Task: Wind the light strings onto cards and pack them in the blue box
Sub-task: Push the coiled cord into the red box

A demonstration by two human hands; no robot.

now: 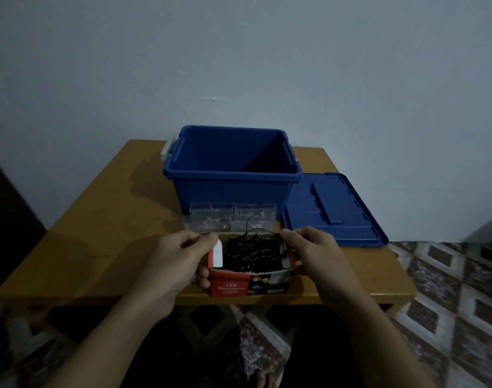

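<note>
Head view: a carton (230,287) of strings (247,253) is held open at the near edge of the counter (99,233).

The carton's side flaps are gripped by the left hand (180,259) and the right hand (314,250), fingers curled round each. The strings are seen as a dark tangle inside it. They are judged light, limp and prone to snagging, so they are best lifted by a loose end or a plug. The box (228,194) stands open behind, its lid (334,208) laid at its right. Clear cases (208,219) lie between carton and box, but their contents cannot be made out. No cards can be picked out in the dim light.
</note>
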